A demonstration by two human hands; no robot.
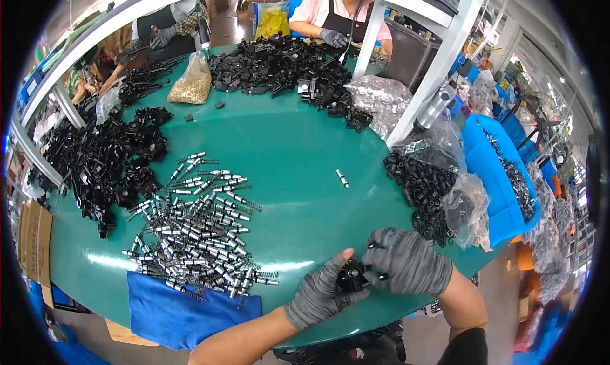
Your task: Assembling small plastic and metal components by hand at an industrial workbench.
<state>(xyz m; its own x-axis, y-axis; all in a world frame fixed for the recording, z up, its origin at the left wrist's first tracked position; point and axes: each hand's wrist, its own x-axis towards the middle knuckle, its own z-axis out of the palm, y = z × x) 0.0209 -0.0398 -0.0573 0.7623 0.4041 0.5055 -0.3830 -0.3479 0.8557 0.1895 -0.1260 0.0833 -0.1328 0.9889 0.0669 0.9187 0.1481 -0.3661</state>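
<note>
Near the front edge of the green table, my left hand (324, 293), in a grey knitted glove with a bare thumb tip, is closed around a small black plastic part (351, 277). My right hand (408, 263), gloved alike, is bent over the part's right side with its fingers curled together. Whatever its fingertips pinch is hidden. A single silver pin (343, 178) lies alone farther off on the table. To the left is a heap of silver pins with springs (203, 231).
A blue cloth (190, 311) hangs over the front edge. Black parts are piled at left (105, 158) and at the back (279, 63). Black rings (419, 193) and a blue bin (495, 180) stand right. A bag of brass-coloured bits (192, 82) sits behind; gloved co-workers work across the table.
</note>
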